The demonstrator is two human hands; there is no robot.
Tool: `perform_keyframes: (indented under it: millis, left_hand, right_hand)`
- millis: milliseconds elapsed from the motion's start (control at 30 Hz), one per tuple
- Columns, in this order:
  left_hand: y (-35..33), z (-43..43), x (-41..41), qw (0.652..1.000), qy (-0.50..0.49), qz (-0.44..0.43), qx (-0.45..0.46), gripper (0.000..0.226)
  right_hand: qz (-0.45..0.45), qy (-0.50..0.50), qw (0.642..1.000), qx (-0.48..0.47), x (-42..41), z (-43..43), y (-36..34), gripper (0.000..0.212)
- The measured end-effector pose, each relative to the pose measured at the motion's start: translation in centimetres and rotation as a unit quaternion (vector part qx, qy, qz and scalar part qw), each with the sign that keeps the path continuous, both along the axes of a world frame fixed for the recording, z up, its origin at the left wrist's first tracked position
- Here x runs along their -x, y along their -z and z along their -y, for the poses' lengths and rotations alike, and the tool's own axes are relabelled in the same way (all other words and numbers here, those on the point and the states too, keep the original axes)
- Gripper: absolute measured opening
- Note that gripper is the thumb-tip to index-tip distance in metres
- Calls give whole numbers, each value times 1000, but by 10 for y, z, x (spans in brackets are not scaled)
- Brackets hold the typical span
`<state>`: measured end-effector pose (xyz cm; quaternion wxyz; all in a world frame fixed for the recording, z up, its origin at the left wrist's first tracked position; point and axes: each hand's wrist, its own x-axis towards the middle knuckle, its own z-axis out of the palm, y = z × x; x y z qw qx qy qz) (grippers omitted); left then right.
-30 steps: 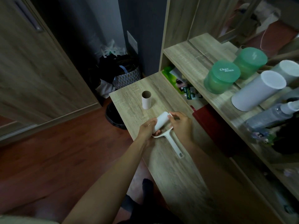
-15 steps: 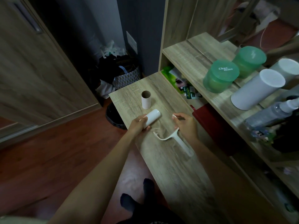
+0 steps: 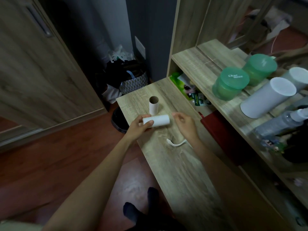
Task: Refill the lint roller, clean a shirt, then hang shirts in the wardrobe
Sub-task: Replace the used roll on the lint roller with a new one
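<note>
My left hand (image 3: 139,126) grips a white refill roll (image 3: 158,120), held sideways just above the wooden desk (image 3: 183,172). An empty cardboard core (image 3: 153,105) stands upright on the desk right behind the roll. My right hand (image 3: 185,125) hovers to the right of the roll, fingers loosely curled and holding nothing. The white lint roller frame (image 3: 175,143) lies on the desk under my right wrist, its handle hidden by my forearm.
A shelf (image 3: 200,64) on the right carries two green tubs (image 3: 230,83), a white cylinder (image 3: 266,97) and a spray bottle (image 3: 283,122). A patterned bag (image 3: 133,82) and a dark bin (image 3: 119,121) sit on the floor past the desk's end. A wardrobe door (image 3: 33,64) stands left.
The roll came off the frame in my left hand and moved up-left. My right hand let go of the frame, which now lies on the desk.
</note>
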<state>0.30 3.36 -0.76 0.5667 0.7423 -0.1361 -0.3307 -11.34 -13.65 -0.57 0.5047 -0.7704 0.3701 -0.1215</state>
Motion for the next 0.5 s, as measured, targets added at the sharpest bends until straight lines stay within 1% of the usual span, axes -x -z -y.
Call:
perform_keyframes:
  millis: [33,100,200,300,367,500]
  left_hand:
    - [-3,2,2,1000,6,-1,10,30]
    - [-5,4,3,999,9,-13,30,30]
    - [-7,5,3,999,24,-15,38,33]
    - [-10,3,2,998,22,-18,54,33]
    - [-12,3,2,997,17,-16,67,34]
    - [-12,4,4,995,-27,-45,84,33]
  right_hand:
    - [14,-4,998,-65,-3,-3,-4,25]
    - [29,1,987,-159,-4,-8,-11,25]
    - [46,26,965,-258,0,-11,-14,27]
    - [80,15,938,-338,6,-9,-14,34]
    - [96,15,928,-360,9,-8,-14,36]
    - [109,39,930,-349,12,-6,-14,33]
